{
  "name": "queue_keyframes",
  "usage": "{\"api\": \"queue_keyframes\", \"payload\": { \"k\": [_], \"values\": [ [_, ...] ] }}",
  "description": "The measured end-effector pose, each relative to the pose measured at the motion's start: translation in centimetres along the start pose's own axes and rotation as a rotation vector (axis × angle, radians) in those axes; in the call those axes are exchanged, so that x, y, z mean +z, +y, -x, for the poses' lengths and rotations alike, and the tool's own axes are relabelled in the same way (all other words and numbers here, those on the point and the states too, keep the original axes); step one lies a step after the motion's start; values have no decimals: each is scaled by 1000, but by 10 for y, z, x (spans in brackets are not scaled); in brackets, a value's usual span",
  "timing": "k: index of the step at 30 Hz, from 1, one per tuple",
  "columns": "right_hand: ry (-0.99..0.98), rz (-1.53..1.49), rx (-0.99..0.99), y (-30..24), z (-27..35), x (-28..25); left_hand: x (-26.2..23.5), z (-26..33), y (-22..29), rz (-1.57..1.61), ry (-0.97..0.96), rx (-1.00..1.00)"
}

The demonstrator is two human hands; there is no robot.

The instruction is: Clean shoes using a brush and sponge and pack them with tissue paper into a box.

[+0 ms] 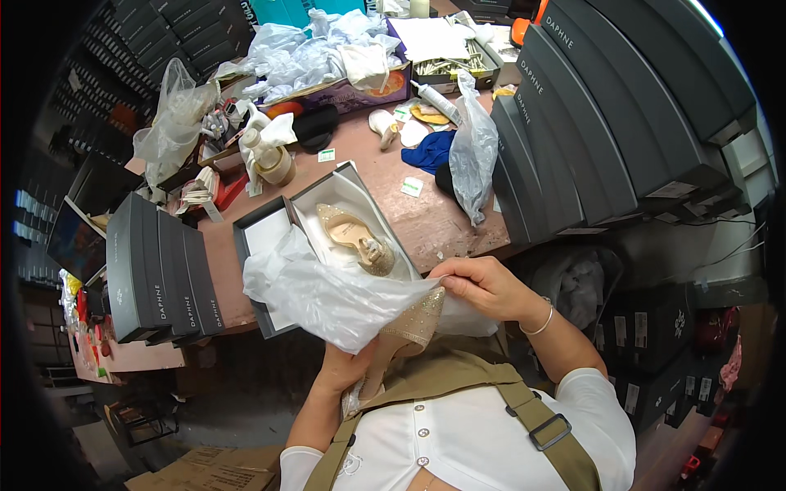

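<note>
A gold, studded pointed shoe (pixel 413 327) is close in front of my body, its toe pointing up to the right. My left hand (pixel 348 366) grips it near the heel, with the fingers partly hidden by a thin white plastic bag (pixel 327 299). Between the thumb and fingers of my right hand (pixel 481 286), the bag's edge is pinched beside the shoe's toe. Beyond the bag, the matching gold shoe (pixel 358 237) lies in an open grey shoebox (pixel 381 209) lined with white. Part of the box is covered by the bag.
Stacked grey shoeboxes rise at the right (pixel 589 139) and the left (pixel 155 270). On the pink table (pixel 344 176) are a pump bottle (pixel 268 159), a blue cloth (pixel 430 151) and another plastic bag (pixel 473 155). A purple carton (pixel 344 96) of crumpled bags stands at the back.
</note>
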State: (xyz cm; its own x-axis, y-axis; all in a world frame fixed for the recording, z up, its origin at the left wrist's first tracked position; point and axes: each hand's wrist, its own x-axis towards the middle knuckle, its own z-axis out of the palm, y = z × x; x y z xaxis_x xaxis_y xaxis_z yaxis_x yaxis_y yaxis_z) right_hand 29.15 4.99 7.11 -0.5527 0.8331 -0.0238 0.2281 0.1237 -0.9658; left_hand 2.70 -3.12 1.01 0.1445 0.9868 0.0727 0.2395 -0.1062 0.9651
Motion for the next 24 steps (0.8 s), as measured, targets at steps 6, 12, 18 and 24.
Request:
{"api": "queue_keyframes", "payload": {
  "k": [6,12,18,24],
  "values": [
    [-168,60,-210,13,-18,-19,-11,-23,11,-534,-286,-8],
    [-263,570,-623,-23,-60,11,-12,-50,-5,-352,-139,158],
    [-93,954,-838,3,-44,57,6,-40,-30,773,131,-283],
    [-143,1052,-734,21,-25,63,32,-11,-50,1273,140,-373]
  ]
}}
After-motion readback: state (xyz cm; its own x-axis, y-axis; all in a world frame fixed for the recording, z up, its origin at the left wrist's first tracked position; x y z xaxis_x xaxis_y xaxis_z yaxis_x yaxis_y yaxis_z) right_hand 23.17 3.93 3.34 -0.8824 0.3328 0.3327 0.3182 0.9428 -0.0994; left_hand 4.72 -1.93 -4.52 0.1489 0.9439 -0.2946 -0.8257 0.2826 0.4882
